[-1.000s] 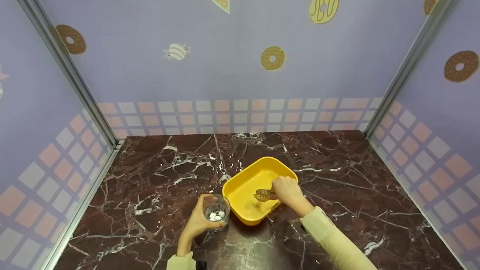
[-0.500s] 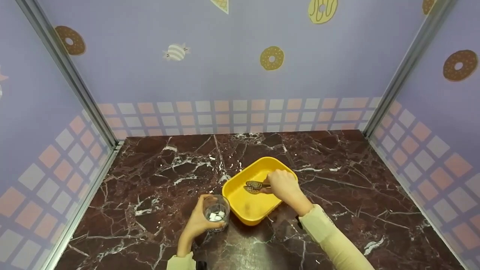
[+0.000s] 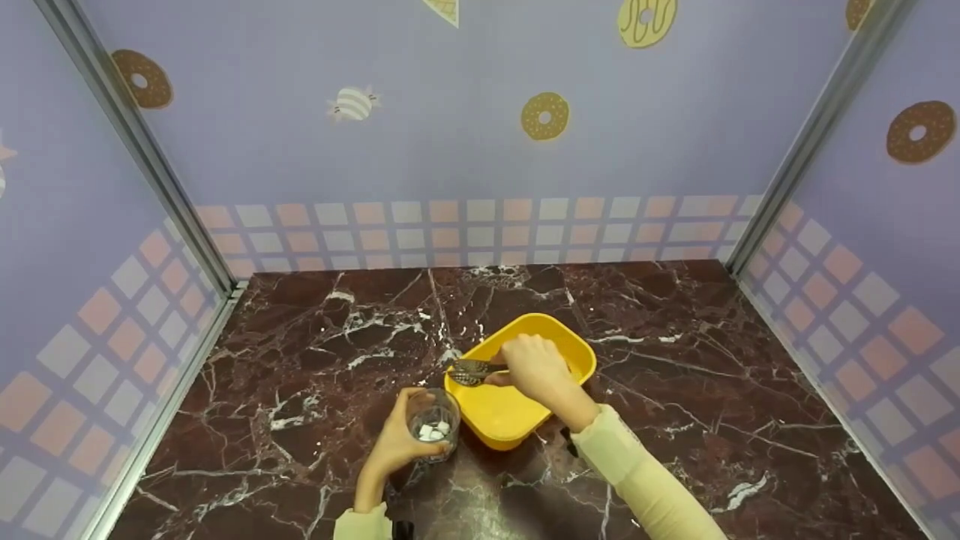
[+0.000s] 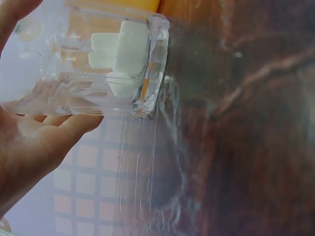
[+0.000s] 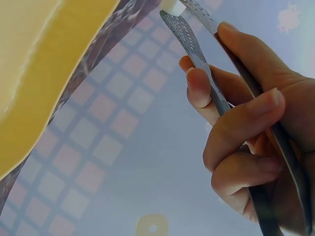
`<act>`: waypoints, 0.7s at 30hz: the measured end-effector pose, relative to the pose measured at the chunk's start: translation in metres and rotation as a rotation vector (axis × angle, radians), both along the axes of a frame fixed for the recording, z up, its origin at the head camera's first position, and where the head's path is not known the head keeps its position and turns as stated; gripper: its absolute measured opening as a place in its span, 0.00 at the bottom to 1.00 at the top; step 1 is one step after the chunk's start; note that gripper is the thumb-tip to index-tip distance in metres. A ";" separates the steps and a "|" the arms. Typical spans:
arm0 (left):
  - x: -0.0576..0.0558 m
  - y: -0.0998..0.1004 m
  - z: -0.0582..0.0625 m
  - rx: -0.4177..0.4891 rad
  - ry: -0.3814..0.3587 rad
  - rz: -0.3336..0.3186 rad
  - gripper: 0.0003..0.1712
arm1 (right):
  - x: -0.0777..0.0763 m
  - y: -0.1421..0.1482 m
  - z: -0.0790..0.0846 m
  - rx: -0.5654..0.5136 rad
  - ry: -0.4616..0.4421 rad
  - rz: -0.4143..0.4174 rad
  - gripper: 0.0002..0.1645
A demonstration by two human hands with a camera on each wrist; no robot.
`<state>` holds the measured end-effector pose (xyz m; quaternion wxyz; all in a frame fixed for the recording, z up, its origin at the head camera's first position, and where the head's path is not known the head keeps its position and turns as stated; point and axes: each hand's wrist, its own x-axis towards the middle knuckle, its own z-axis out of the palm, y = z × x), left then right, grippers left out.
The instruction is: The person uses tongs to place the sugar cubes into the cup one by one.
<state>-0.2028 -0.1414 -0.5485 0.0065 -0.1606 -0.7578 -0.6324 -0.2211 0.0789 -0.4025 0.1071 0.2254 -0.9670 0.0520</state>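
In the head view my left hand point(image 3: 397, 441) is wrapped round a clear glass point(image 3: 448, 409) left of the yellow basin. Several white cubes point(image 3: 433, 432) lie at the glass's bottom; the left wrist view shows these white cubes point(image 4: 130, 49) through its wall. My right hand point(image 3: 536, 369) grips metal tongs point(image 3: 471, 370) with perforated tips, over the yellow basin point(image 3: 501, 416). Those tips are at the basin's left rim, higher up than the glass. Between them, in the right wrist view, a white cube point(image 5: 173, 7) is pinched. My right forearm and hand hide part of the basin.
The dark red marbled tabletop point(image 3: 300, 375) has white veins and small white specks near the basin. Lilac panels point(image 3: 480, 135) with printed sweets and tile patterns stand at the back and both sides, joined by metal posts point(image 3: 817, 142).
My right hand has carried the tongs leftward and a little away from me, from inside the basin to its left rim. The left hand and glass have stayed put.
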 end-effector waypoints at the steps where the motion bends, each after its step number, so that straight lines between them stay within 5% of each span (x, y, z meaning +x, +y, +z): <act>1: 0.000 0.000 0.000 0.009 -0.002 -0.001 0.47 | 0.001 -0.003 0.000 0.015 0.011 0.008 0.15; 15: 0.000 0.000 -0.003 -0.023 -0.024 0.029 0.49 | 0.008 -0.034 -0.018 0.031 -0.013 0.092 0.13; 21: 0.005 0.002 0.011 0.010 -0.029 0.012 0.48 | 0.010 -0.038 -0.027 0.030 -0.020 0.103 0.12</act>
